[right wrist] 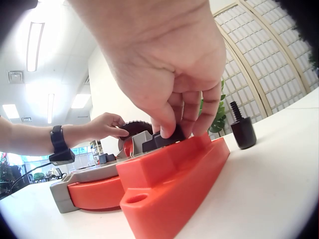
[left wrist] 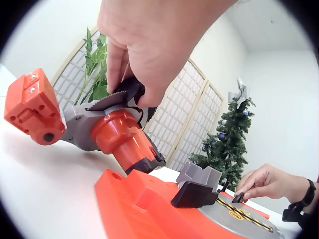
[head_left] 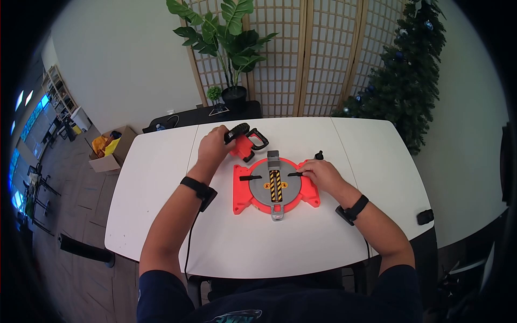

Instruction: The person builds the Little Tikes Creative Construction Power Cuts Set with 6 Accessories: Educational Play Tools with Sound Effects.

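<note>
A toy saw base with an orange rim [head_left: 240, 202] and grey round plate lies on the white table, a yellow-and-black striped strip across its middle. My right hand [head_left: 323, 175] pinches a small black piece [right wrist: 164, 138] at the plate's right side; a similar black piece [head_left: 250, 177] sits on the left side. Beyond the base's left corner, my left hand [head_left: 212, 145] holds the orange and grey toy saw head [left wrist: 117, 132] from above, by the black part beside its toothed blade [left wrist: 109, 101]. Behind the right hand stands a black threaded knob [right wrist: 243, 130], screw end up.
A small black object [head_left: 425, 217] sits at the table's right edge. Behind the table are a potted plant [head_left: 234, 97], a lattice screen [head_left: 280, 64] and a decorated tree [head_left: 401, 86]. On the floor at left is an open cardboard box [head_left: 123, 148].
</note>
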